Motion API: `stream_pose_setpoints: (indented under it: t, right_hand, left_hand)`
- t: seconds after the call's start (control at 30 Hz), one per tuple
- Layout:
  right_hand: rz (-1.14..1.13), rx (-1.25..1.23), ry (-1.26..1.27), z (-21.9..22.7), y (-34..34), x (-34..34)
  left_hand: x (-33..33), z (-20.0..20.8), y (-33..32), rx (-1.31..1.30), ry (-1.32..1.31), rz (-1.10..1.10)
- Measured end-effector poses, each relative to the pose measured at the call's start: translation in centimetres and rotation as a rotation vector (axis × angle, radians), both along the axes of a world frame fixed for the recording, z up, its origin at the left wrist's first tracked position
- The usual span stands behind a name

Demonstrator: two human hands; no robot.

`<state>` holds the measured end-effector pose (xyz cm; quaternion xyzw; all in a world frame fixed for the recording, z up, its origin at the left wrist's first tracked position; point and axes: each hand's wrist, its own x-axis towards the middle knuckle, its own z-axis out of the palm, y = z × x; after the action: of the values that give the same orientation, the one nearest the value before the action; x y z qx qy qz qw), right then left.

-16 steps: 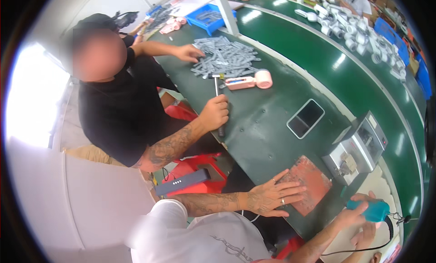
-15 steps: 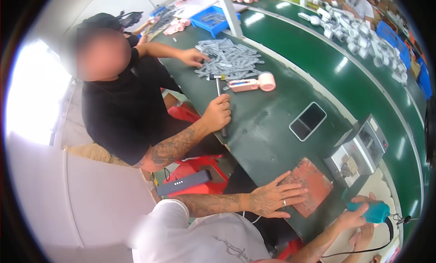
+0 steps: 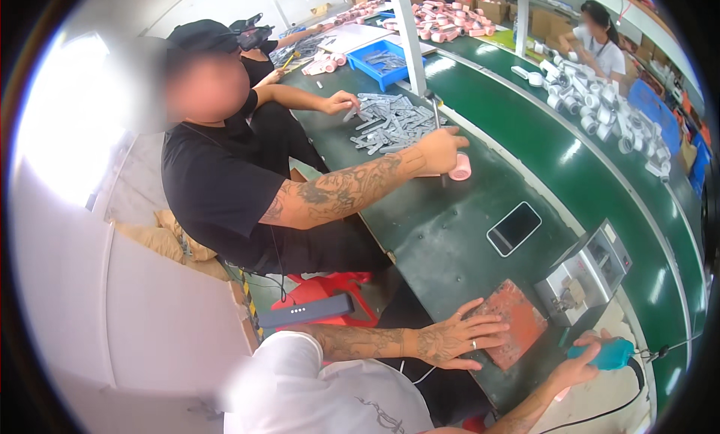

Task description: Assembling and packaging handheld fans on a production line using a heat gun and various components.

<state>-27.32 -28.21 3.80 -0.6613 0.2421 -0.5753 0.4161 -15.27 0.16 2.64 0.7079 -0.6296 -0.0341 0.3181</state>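
My left hand (image 3: 454, 344), with a ring on one finger, lies flat with its fingers spread. Its fingertips rest on a worn reddish-brown plate (image 3: 516, 321) on the green bench. At the lower right, my right hand (image 3: 576, 368) is wrapped round a teal corded electric screwdriver (image 3: 611, 353); its tip is hidden. A black cord runs from the tool, and its far end hangs from a hook. Beyond the plate stands a silver bench machine (image 3: 581, 280). A phone (image 3: 514, 228) with a dark screen lies farther along the bench.
At the left, a co-worker in black grips a hammer (image 3: 438, 127) over a pink round-headed part (image 3: 460, 166). Grey strips (image 3: 397, 123) lie heaped beside it. A blue tray (image 3: 382, 78) sits farther back. A green conveyor (image 3: 517, 108) runs behind, with white parts (image 3: 600, 108) piled beyond.
The view has shifted slightly. The co-worker's hammer hand has moved to the right, over the pink part, and their other hand now holds a grey strip. My hands have barely moved.
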Motion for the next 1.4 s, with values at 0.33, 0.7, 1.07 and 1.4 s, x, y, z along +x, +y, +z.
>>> stream_pose_setpoints:
  t: [0.33,0.7,1.07,1.4]
  right_hand:
    - [0.001,-0.023,-0.009,0.0,0.4,0.4]
    - [0.06,-0.026,-0.023,0.5,0.8,0.4]
    - [0.114,-0.058,-0.137,2.3,2.2,1.8]
    - [0.125,-0.021,-0.045,1.5,1.9,1.9]
  left_hand:
    - [11.3,2.6,-1.6,-0.348,0.19,0.477]
    - [14.5,-1.0,-2.1,-0.381,0.594,0.535]
    - [14.3,-1.7,-2.1,-0.399,0.507,0.549]
    - [15.6,-1.3,-1.7,-0.287,0.368,0.652]
